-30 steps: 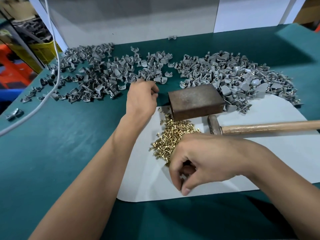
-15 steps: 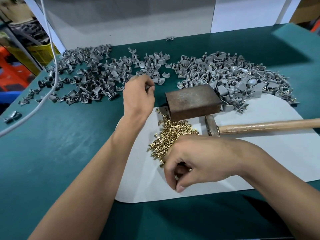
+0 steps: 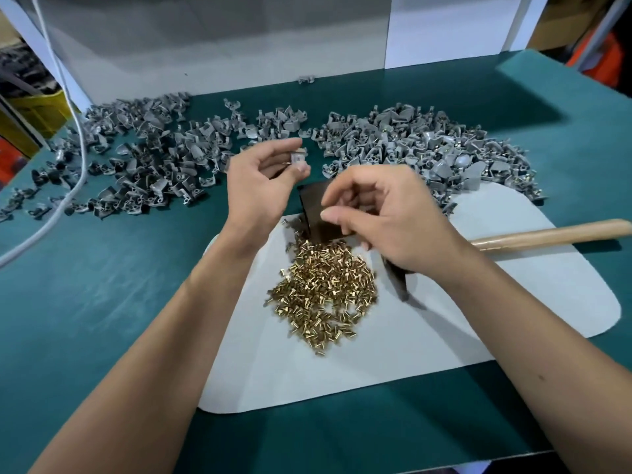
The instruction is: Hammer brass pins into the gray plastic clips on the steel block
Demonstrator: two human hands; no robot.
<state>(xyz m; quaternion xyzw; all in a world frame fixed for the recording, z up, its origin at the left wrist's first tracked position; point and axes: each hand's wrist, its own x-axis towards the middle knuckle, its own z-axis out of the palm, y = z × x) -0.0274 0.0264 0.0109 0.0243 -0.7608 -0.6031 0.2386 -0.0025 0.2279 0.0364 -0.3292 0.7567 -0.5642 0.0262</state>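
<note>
Gray plastic clip (image 3: pixel 298 161) is pinched in the left hand (image 3: pixel 260 186) above the steel block (image 3: pixel 316 213), while the right hand (image 3: pixel 386 213), fingers curled as if pinching a brass pin I cannot see, nears from 4 o'clock; next, seat pin, then take the hammer (image 3: pixel 547 232).

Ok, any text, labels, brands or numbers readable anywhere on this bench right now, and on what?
None readable.
Steel block: bare, no stamp visible.
Hammer handle: plain wood, no marking.
Gray clip held in the left hand: no lettering visible.
Yellow bin at far left: no print visible.
</note>
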